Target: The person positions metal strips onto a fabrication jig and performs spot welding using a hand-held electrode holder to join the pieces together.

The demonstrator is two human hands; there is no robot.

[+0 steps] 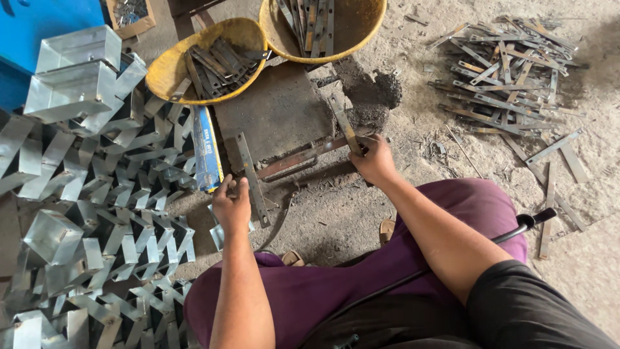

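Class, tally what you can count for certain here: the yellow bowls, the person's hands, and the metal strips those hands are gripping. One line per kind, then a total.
Round yellow bowls holding metal strips: 2
Bare hands, left hand and right hand: 2
Flat grey metal strips gripped: 2
Total: 6

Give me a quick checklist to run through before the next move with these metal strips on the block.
1. Left hand has hold of its metal strip: ok, fingers at its lower end.
2. Right hand has hold of the second strip: ok, fingers on its near end.
3. Both strips rest on the metal block: ok.
4. The two strips lie apart: ok.
5. Grip is firm: cannot tell.
6. Yellow basins clear of the hands: ok, they sit beyond the block.
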